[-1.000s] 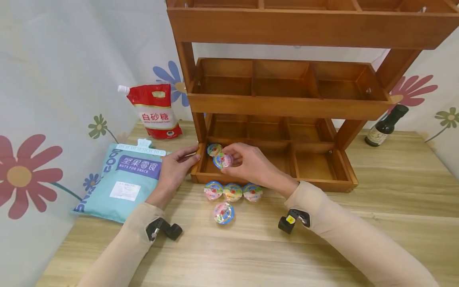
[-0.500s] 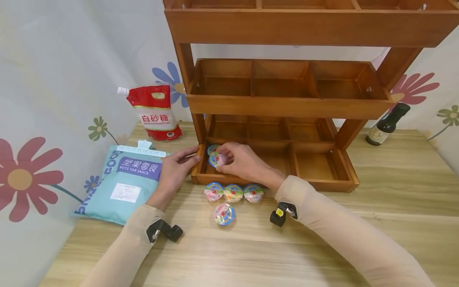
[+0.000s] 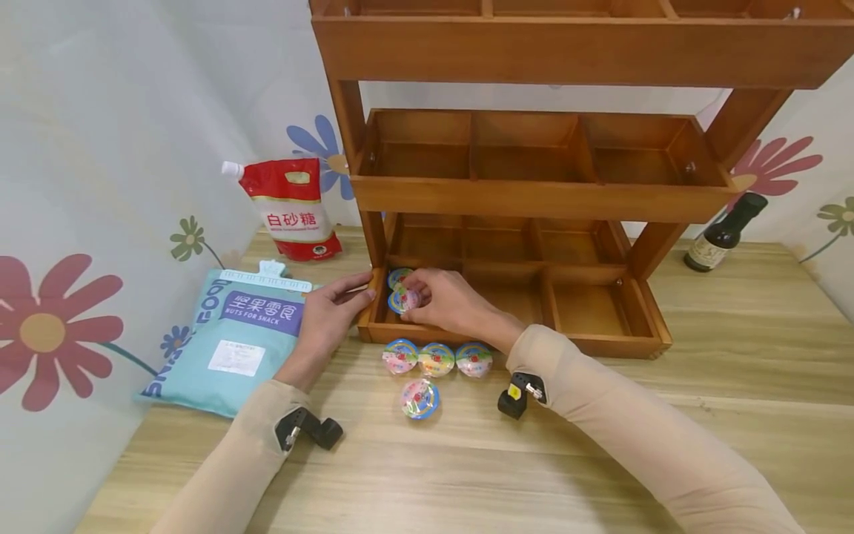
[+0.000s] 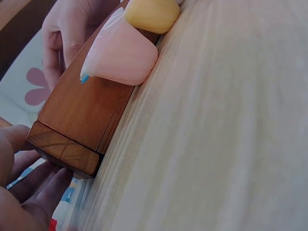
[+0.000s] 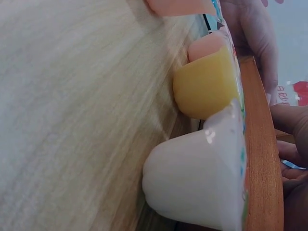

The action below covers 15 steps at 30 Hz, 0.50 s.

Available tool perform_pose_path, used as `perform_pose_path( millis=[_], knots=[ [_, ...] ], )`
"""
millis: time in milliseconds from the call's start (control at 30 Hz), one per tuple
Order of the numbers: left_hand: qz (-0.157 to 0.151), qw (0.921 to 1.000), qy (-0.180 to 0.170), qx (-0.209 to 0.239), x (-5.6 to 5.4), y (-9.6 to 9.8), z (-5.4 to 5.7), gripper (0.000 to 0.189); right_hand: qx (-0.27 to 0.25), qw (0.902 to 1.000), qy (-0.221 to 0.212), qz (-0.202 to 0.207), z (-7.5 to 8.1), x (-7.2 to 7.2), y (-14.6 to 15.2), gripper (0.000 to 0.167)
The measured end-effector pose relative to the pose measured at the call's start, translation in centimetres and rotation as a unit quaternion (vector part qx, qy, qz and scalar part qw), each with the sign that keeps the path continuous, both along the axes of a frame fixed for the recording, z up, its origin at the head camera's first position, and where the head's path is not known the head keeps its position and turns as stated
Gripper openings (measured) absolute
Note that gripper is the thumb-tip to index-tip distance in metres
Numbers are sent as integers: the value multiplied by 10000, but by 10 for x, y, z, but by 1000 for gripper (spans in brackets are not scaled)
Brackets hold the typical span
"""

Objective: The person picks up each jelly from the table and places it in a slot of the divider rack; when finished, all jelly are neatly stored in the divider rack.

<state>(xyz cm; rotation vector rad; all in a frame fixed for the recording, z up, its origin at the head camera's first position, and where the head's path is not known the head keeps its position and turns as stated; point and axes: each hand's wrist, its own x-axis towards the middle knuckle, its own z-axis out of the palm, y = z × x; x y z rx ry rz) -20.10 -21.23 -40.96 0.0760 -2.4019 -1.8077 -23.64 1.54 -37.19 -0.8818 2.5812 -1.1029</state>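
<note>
My right hand (image 3: 448,302) holds a jelly cup (image 3: 401,300) with a printed blue and pink lid, inside the front-left compartment of the wooden shelf's bottom tier (image 3: 507,343). Right behind it sits another jelly cup (image 3: 398,277), partly covered. My left hand (image 3: 327,320) rests with extended fingers against the left end of that tier; its fingertips touch the wood (image 4: 65,150) in the left wrist view. In front of the tier, a pink jelly cup (image 3: 400,359), a yellow one (image 3: 437,360) and a whitish one (image 3: 474,360) stand in a row. One more jelly cup (image 3: 420,399) lies nearer on the table.
On the left are a blue bag of nuts (image 3: 230,345) with a clip and a red sugar pouch (image 3: 290,211). A dark bottle (image 3: 723,233) stands at the right. Upper shelf tiers (image 3: 534,196) overhang the work area.
My right hand has moved slightly left and lower with the jelly cup, which now sits deeper in the compartment. The left hand has stayed at the shelf's end.
</note>
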Motion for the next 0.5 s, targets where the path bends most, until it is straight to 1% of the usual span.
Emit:
perform_pose_path(
  millis=[500],
  knots=[
    [21,10000,-55,17,1,0,2,40,101,9997,64,214,-3,-4,-2,47]
  ],
)
